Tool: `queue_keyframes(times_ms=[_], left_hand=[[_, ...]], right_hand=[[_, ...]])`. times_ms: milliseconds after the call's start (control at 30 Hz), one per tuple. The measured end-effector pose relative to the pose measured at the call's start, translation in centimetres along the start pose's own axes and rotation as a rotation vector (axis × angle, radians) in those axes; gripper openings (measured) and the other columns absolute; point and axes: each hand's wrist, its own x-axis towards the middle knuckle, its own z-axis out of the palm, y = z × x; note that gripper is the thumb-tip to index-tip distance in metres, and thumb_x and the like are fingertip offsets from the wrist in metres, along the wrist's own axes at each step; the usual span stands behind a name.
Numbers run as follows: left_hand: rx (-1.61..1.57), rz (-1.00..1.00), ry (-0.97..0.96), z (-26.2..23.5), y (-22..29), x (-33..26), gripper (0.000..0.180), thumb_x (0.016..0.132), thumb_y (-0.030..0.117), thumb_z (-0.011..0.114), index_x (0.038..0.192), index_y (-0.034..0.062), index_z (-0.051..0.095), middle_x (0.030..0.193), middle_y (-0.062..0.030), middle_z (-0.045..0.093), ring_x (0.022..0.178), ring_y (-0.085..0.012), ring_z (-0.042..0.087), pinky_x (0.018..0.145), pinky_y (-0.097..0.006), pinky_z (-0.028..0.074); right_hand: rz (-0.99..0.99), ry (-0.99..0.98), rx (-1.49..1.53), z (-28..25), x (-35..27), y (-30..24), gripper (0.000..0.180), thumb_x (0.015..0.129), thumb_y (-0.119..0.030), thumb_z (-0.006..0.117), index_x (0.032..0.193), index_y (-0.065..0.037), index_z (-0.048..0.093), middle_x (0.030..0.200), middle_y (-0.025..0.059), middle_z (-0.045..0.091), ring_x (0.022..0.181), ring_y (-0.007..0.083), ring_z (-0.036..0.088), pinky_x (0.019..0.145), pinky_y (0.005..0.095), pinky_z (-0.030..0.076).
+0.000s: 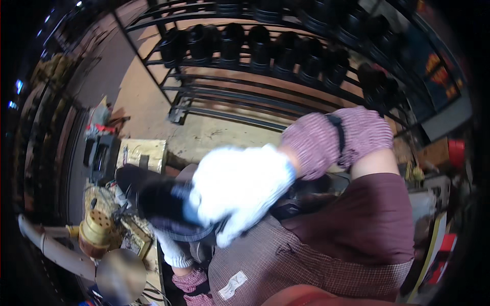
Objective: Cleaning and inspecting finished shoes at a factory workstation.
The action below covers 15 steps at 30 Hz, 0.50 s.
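A black shoe or boot [161, 201] is held tilted over my lap, its rounded toe pointing to the upper left. My left hand [173, 252], in a white knit glove, comes up from below and grips it; the shoe hides those fingers. Against the shoe's upper is my right hand [240, 183], also white-gloved and blurred by motion. Its fingers are bent and closed, and a dark bluish patch shows beside the fingertips, too smeared to name. Pink ribbed sleeve covers [319, 143] with a black band wrap my right forearm. A brown checked apron [255, 260] covers my lap.
Ahead stands a black metal rack [229, 94] with rows of black boots [232, 43]. To my left is a cluttered bench [143, 150] with a yellowish perforated fixture [97, 229] and a grey curved pipe [61, 255]. Boxes and a red item [456, 151] lie at the right.
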Motion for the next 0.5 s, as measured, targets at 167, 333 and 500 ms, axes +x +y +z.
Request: queue_keyframes(times_ms=[167, 333, 500], left_hand=[[-0.145, 0.13, -0.586, 1.7, -0.4, 1.0, 0.078, 0.104, 0.062, 0.039, 0.16, 0.0082, 0.03, 0.141, -0.0195, 0.053, 0.122, -0.0277, 0.055, 0.108, -0.044, 0.041], [-0.196, 0.041, -0.465, -0.3, -1.1, 1.2, 0.067, 0.106, 0.06, 0.037, 0.156, 0.0155, 0.039, 0.129, -0.0154, 0.063, 0.109, -0.0267, 0.059, 0.103, -0.044, 0.044], [-0.169, 0.036, -0.441, -2.6, 0.3, 1.2, 0.071, 0.106, 0.059, 0.036, 0.159, 0.0119, 0.032, 0.135, -0.0158, 0.058, 0.113, -0.0272, 0.057, 0.107, -0.045, 0.043]], right_hand=[[1.028, 0.218, -0.168, -9.8, -10.7, -8.8, 0.063, 0.079, -0.063, 0.074, 0.092, -0.001, 0.074, 0.079, 0.018, 0.069, 0.076, 0.0356, 0.07, 0.071, 0.0403, 0.055], [1.481, 0.185, -0.795, -9.4, -23.5, -5.0, 0.059, 0.081, -0.062, 0.069, 0.083, -0.002, 0.071, 0.079, 0.018, 0.069, 0.077, 0.0379, 0.068, 0.071, 0.0453, 0.054], [1.554, 0.13, -1.017, -8.9, -36.9, 3.4, 0.05, 0.086, -0.057, 0.063, 0.092, -0.008, 0.073, 0.094, 0.0142, 0.073, 0.09, 0.0339, 0.07, 0.077, 0.046, 0.055]])
